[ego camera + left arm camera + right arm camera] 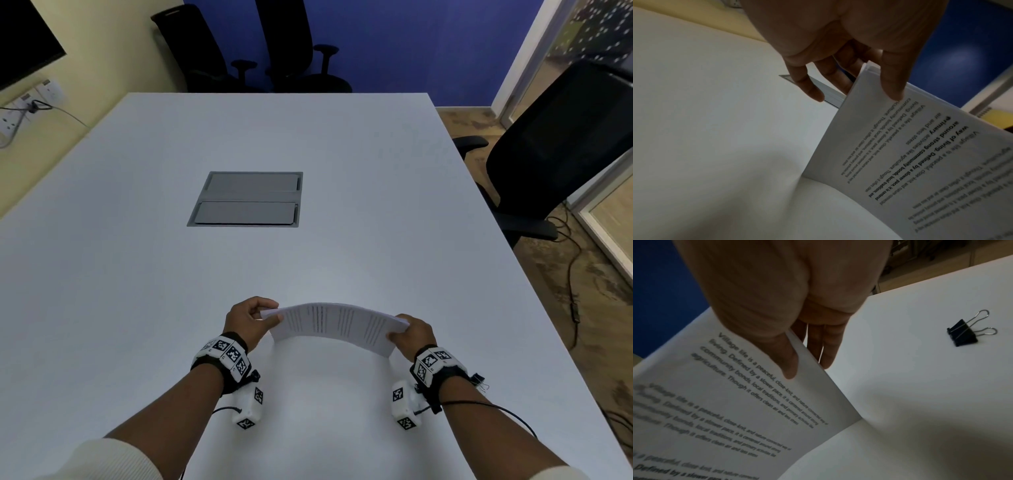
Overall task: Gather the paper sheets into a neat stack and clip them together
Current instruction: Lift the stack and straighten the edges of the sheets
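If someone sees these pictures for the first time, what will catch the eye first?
First, the stack of printed sheets, bowed upward above the near edge of the white table, with the left hand and the right hand each pinching one end. Next, the black binder clip, lying alone on the table to the right of the right hand.

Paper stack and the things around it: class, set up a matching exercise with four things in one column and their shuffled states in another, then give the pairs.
1. paper stack
2. binder clip
3. left hand
4. table hatch

A. lies alone on the table
B. closed, set into the tabletop
C. bowed upward between two hands
D. pinches the stack's left end

Pairs: 1-C, 2-A, 3-D, 4-B
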A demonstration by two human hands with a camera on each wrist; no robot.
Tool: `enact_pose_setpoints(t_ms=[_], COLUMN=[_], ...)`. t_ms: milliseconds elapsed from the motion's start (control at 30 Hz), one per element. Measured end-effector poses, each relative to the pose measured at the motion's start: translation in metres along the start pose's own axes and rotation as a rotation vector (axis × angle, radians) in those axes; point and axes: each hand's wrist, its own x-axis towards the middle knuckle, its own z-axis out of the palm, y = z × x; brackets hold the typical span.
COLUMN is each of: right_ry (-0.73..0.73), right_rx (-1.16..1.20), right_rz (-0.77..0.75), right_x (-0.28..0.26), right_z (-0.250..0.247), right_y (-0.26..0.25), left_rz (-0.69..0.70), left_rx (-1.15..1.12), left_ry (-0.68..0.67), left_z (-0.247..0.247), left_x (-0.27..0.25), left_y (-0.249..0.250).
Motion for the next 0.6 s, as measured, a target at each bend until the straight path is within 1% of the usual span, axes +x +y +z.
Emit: enact_pose_setpoints(t_ms=[67, 133, 267, 333, 433, 533, 600], right_ry=[0.002, 0.007, 0.050, 0.090, 0.150, 0.135, 0.124], right_rx=[-0.054, -0.089, -0.041, 0.006, 0.051, 0.084, 0.110], right_rz=[-0.003, -0.013, -0.053, -0.108, -0.244, -0.313, -0.350], right_x=[0.000, 0.000, -0.004, -0.004, -0.001, 0.000, -0.001], right_z=[0.001, 0.001, -0.001, -0.002, -0.002, -0.005, -0.005], right_y=[0.004, 0.005, -0.004, -0.013, -0.030, -0.050, -0.065], left_rz=[0.036, 0.062, 0.098, 0.095, 0.143, 0.210, 0.208], left_rx=[0.056, 0.161, 0.468, 0.577, 0.709, 0.773, 0.707], left_ry=[-0.027, -0.061, -0.151, -0.194, -0.176, -0.180, -0.228], left_z=[0.001, 0.003, 0.008, 0.012, 0.017, 0.023, 0.028], left_x=[-0.002, -0.003, -0.004, -0.005, -0.007, -0.008, -0.009], left_y=[0.003, 0.009, 0.023, 0.031, 0.041, 0.051, 0.057])
